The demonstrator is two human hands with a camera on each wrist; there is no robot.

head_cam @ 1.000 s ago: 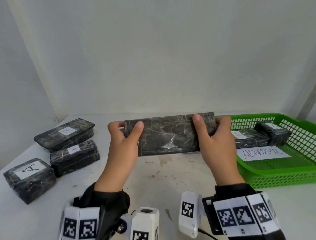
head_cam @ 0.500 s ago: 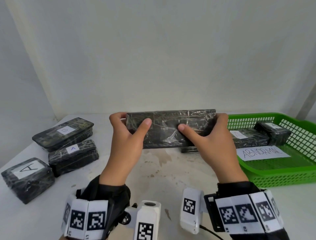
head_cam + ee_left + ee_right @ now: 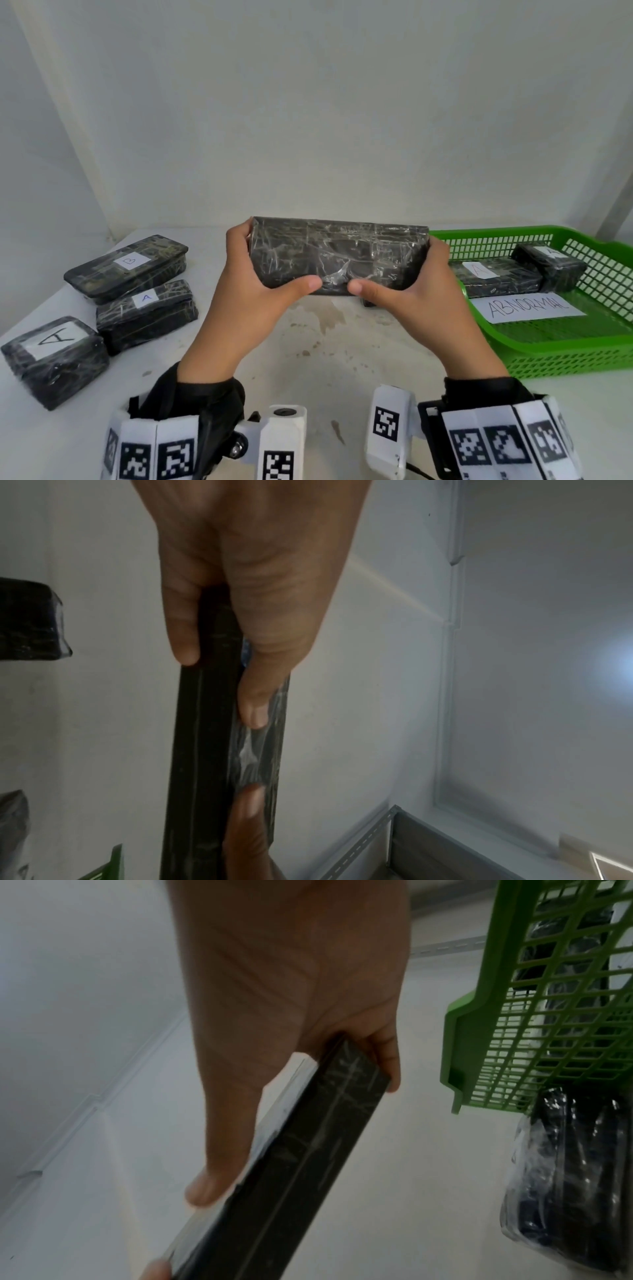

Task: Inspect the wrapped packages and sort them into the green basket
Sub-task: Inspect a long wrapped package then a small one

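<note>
Plain white walls [image 3: 308, 120] meet in a corner behind a stained white table [image 3: 325, 359].

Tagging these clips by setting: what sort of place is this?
Probably an inspection or sorting bench: lettered packages on a white table, a green basket with an ABNORMAL sign, bare walls.

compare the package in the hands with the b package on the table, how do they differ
The held package is lifted on edge, gripped by the left hand and the right hand; the B package lies flat on the table, untouched. The B package shows a white label on top; the held package's facing side shows none. The film on the held package is wrinkled between the thumbs. Both are dark, oblong and wrapped in clear film.
</note>
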